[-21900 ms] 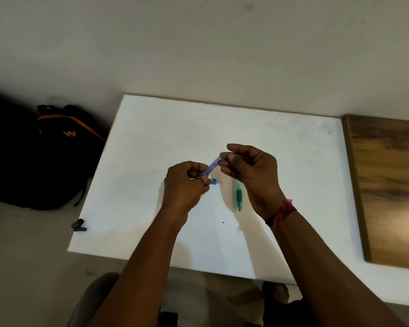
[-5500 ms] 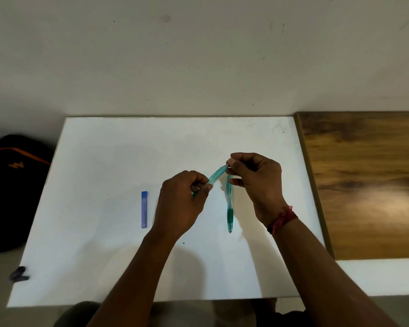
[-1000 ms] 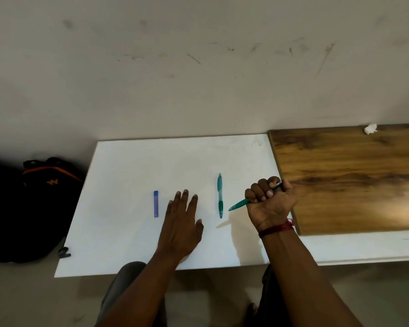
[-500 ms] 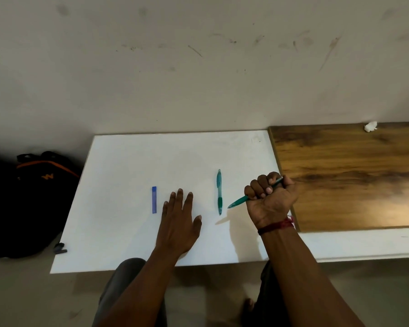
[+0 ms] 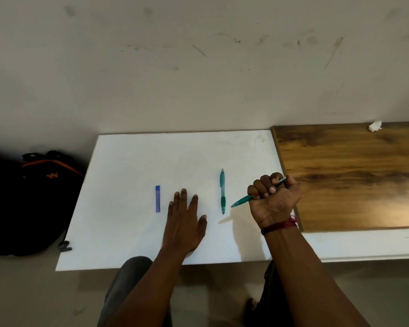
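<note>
My right hand (image 5: 273,198) grips a green pen (image 5: 242,199) in a fist, its tip pointing left and down over the white board (image 5: 132,161). A second green pen (image 5: 222,191) lies on the board just left of that fist, pointing toward me. My left hand (image 5: 183,220) rests flat on the board with straight fingers, holding nothing. A small blue pen-like piece (image 5: 157,198) lies on the board just left of my left fingertips.
A wooden tabletop (image 5: 354,175) adjoins the board on the right, with a crumpled white scrap (image 5: 374,126) at its far edge. A black backpack (image 5: 26,199) sits on the floor at the left. A small dark object (image 5: 65,246) lies by the board's near left corner.
Over the last second both hands stay as they were; only the view shifts slightly. Earlier both hands worked on a pen in the air; now one pen lies on the board.
</note>
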